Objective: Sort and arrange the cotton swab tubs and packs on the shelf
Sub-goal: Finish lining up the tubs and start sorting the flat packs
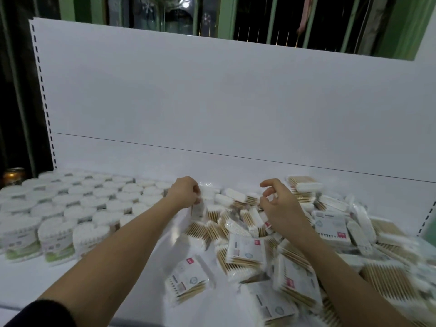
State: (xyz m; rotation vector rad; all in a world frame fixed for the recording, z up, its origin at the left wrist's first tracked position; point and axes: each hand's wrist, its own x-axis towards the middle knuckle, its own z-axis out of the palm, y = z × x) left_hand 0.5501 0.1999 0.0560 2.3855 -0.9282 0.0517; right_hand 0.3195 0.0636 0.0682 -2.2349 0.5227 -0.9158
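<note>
My left hand (185, 192) is pinching a pack (197, 208) at the tubs-side edge of the pack heap (295, 244), while my right hand (279, 204) is hovering loosely curled, holding nothing. The tubs (70, 204) are standing in rows left of the heap. I'm judging the packs light, crinkly and slippery, best pinched by an edge.

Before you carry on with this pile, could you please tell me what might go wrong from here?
1. The loose heap of clear plastic packs of wooden-stick swabs may slide off the white shelf front.
2. The left hand, pinching one pack, could nudge the neat round white tubs out of line.
</note>
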